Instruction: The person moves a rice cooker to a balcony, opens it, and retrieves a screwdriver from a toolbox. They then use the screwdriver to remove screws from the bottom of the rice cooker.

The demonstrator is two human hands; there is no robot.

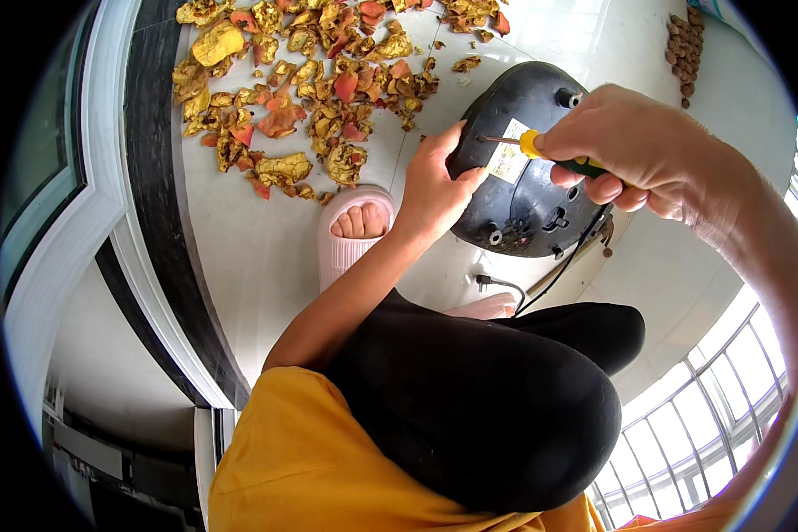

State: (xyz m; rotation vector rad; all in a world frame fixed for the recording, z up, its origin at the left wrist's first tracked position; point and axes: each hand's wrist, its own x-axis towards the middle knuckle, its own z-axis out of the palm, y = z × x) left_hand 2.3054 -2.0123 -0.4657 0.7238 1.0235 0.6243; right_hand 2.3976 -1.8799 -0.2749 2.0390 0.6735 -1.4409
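A black rounded appliance base [519, 208] sits tilted over the tiled floor in front of me, underside facing up, with round feet and a pale label [505, 164]. My left hand [437, 191] grips its left edge, the thumb lying on the underside near the label. In my right hand [625, 146], the fingers wrap round a screwdriver [529, 144] with a yellow and green handle. Its thin shaft points left across the label, and the tip meets the underside close to my left fingers. Whether a screw is under the tip is too small to tell.
Dried yellow and red peels [310, 97] are spread over the floor at the far left. A black cord [576, 244] runs from the base, and a plug [484, 281] lies near my pink slipper [335, 253]. Brown nut-like pieces [685, 53] line the far right, with a railing [700, 399] at near right.
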